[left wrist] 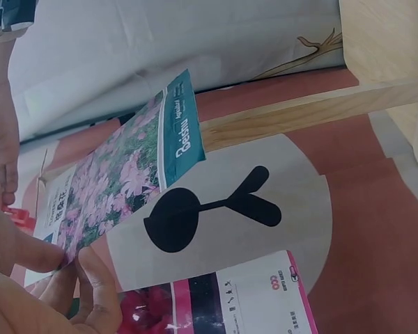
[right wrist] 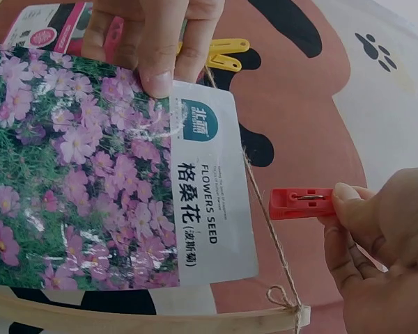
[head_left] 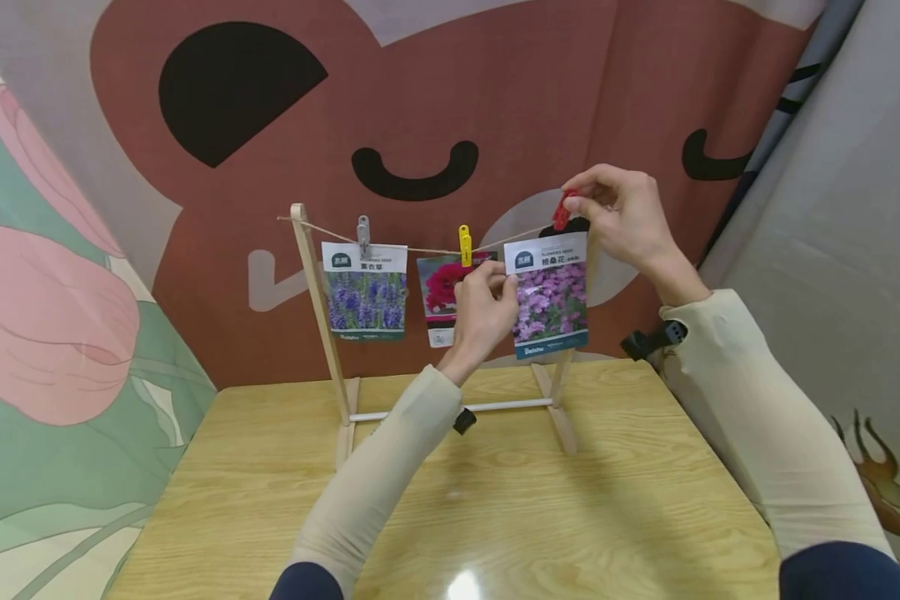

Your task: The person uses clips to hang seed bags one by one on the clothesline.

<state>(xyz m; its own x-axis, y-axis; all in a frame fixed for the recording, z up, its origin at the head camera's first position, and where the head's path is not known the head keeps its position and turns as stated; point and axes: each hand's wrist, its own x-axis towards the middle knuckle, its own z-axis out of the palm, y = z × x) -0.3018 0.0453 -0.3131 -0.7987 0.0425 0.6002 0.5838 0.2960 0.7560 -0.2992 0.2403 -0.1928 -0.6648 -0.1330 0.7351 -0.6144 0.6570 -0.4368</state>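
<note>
My left hand [head_left: 486, 312] pinches the left edge of a seed packet [head_left: 551, 300] with pink flowers on it, thumb in front and fingers behind. My right hand [head_left: 630, 217] pinches a red clothespin [right wrist: 301, 203] by its tail end, and its nose is near the twine [right wrist: 263, 202] just beyond the packet's white top. Two other packets hang from the twine: a lavender packet [head_left: 366, 300] under a grey clothespin [head_left: 363, 233], and a red-flower packet [head_left: 441, 292] under a yellow clothespin [head_left: 465, 246], partly hidden by my left hand.
A wooden frame [head_left: 318, 317] holds the twine between its two posts, with a white rod [head_left: 510, 406] low between its feet. It stands on a wood-grain table [head_left: 450, 500]. A printed cloth [head_left: 495, 83] hangs behind, and a pale curtain [head_left: 817, 250] at the right.
</note>
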